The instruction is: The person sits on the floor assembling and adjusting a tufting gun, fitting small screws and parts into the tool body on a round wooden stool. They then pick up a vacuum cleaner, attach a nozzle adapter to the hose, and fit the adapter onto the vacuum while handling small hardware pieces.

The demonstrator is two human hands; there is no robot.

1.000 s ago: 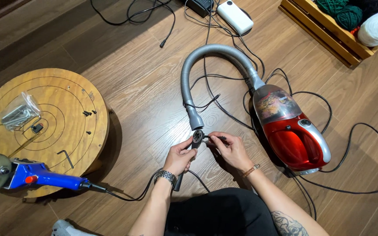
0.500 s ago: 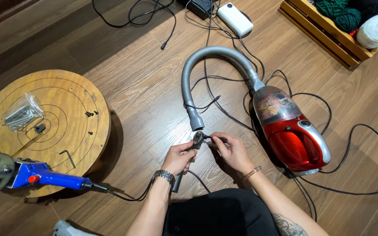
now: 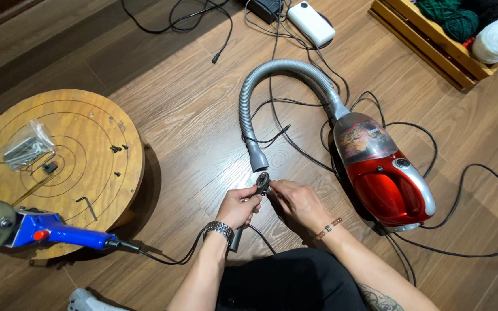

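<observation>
- Pliers [image 3: 261, 184] sit between our two hands, low over the wooden floor [image 3: 191, 115], just below the open end of the grey hose [image 3: 259, 156].
- Our left hand [image 3: 238, 206] is clenched around the pliers' dark handles.
- Our right hand [image 3: 298, 201] pinches something small at the pliers' tip; we cannot tell what it is.
- Our hose curves round to the red vacuum cleaner [image 3: 384, 175], which lies to our right among black cables [image 3: 479, 173].
- On our left, a round wooden board [image 3: 87, 144] carries a blue power tool [image 3: 47, 230] and a plastic bag of screws [image 3: 25, 145].
</observation>
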